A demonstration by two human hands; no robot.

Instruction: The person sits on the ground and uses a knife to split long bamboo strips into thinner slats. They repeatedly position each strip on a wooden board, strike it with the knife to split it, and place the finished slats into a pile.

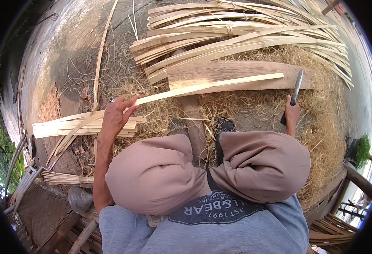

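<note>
My left hand [119, 111] pinches the near end of a pale bamboo strip [211, 86] between thumb and fingers. The strip slants up to the right, and its far part lies over a wide wooden board [241, 70] in front of my knees. Over on the right, my right hand [292, 111] is closed around the dark handle of a knife [297, 86]. The blade points up and away from me, beside the board's right end and apart from the strip.
Tied bundles of split strips [237, 31] lie beyond the board. A shorter stack of strips [84, 127] rests by my left forearm. Curly shavings [321, 139] cover the ground to the right and under the board. A clear plastic bag [80, 199] sits at lower left.
</note>
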